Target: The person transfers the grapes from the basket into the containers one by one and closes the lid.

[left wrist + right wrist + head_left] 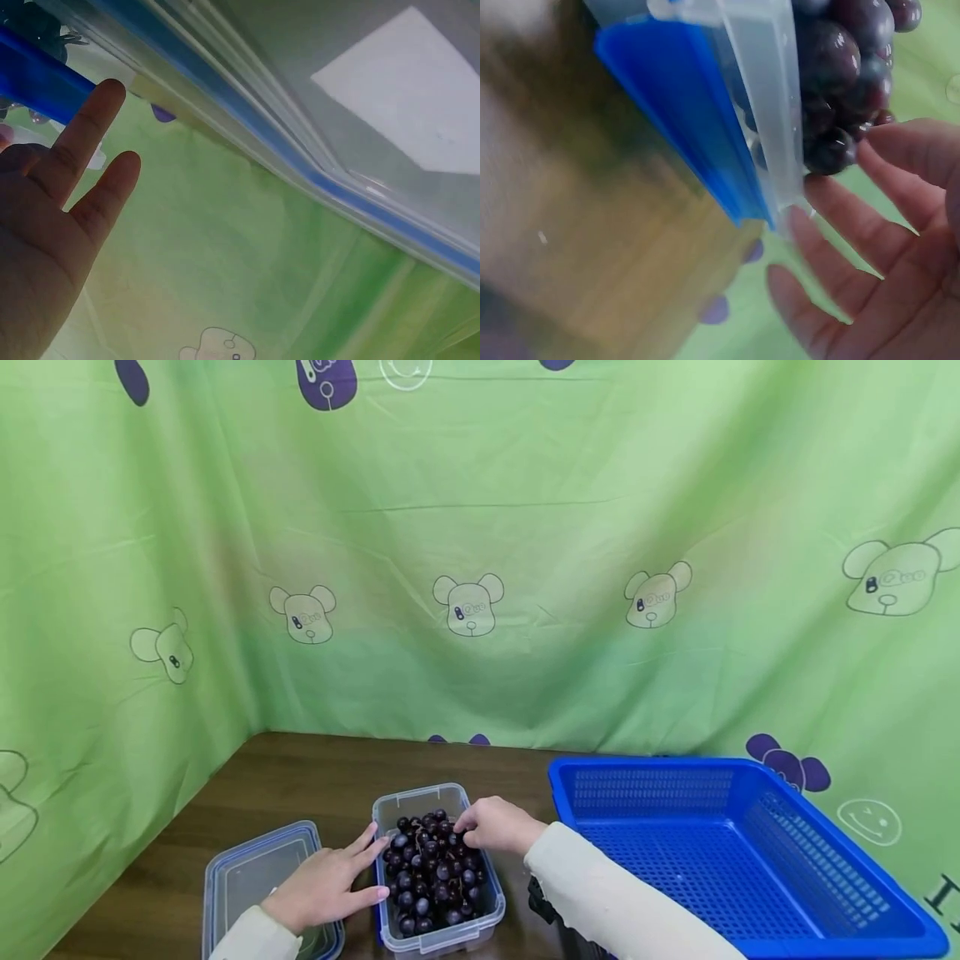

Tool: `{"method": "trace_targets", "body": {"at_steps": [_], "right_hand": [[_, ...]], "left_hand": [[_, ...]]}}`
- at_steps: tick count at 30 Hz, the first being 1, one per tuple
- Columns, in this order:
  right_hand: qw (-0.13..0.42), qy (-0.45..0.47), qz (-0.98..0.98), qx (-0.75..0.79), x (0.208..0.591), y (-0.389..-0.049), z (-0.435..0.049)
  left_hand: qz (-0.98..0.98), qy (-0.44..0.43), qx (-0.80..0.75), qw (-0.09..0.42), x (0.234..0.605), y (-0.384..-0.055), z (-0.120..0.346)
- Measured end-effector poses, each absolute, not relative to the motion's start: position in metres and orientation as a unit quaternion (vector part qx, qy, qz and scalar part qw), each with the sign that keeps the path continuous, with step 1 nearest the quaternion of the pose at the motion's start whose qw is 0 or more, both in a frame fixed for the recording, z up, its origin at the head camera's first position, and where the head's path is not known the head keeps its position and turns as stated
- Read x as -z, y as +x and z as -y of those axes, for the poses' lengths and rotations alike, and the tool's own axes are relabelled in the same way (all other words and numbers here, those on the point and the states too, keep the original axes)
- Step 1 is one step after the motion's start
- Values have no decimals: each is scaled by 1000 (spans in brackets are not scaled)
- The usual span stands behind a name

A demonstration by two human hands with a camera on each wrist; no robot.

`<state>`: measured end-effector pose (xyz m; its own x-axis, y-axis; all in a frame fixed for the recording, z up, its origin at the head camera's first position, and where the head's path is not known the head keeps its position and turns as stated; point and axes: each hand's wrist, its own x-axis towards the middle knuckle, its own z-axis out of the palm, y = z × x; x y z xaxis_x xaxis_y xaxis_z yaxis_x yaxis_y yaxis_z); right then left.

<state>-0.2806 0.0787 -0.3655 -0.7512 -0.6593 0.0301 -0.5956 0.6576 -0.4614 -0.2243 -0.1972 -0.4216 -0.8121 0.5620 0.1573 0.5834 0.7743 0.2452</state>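
Note:
A clear plastic box [441, 941] full of dark purple grapes [431, 877] stands on the brown table. My right hand [498, 825] is at its far right corner. There, thumb and forefinger pinch at the edge of the grapes [829, 60], and the other fingers extend loosely beside the box rim [765, 105]. On the opposite side, my left hand [326, 881] has its fingers spread, with fingertips at the left rim and over the outermost grapes. In the left wrist view, that hand's extended fingers [79, 142] are near the box's blue side flap [37, 79].
Left of the box lies a clear, blue-edged plastic lid [255, 868], partly beneath the left forearm. A large blue perforated basket [735, 860] occupies the right side, next to the right sleeve [607, 893]. Green printed cloth [465, 527] hangs behind the wooden table [337, 768].

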Motion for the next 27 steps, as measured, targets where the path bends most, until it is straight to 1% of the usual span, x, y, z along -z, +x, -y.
{"method": "trace_targets", "body": {"at_steps": [3,7,11,14,17,19,22,24,27], "right_hand": [[69,-345,-916,192,365,-280,-78],[44,-333,-926,172,366,-279,-76],[13,-308,-923,231,370,-277,-67],[-6,-293,-912,286,373,-272,-55],[-19,-288,-907,307,373,-267,-45],[-23,-286,-905,313,372,-264,-39],[-28,-289,-902,319,371,-261,-32],[-25,-290,-901,320,371,-257,-24],[-14,-293,-902,316,370,-250,-12]], "left_hand": [[946,-297,129,28,418,-224,196],[951,-287,117,14,414,-221,197],[952,-279,125,-2,412,-217,205],[953,-276,124,19,414,-214,219],[955,-256,145,44,414,-209,231],[961,-215,166,50,411,-207,237],[973,-118,191,50,403,-201,246],[979,-43,194,41,396,-197,258],[980,42,193,12,390,-187,284]]}}
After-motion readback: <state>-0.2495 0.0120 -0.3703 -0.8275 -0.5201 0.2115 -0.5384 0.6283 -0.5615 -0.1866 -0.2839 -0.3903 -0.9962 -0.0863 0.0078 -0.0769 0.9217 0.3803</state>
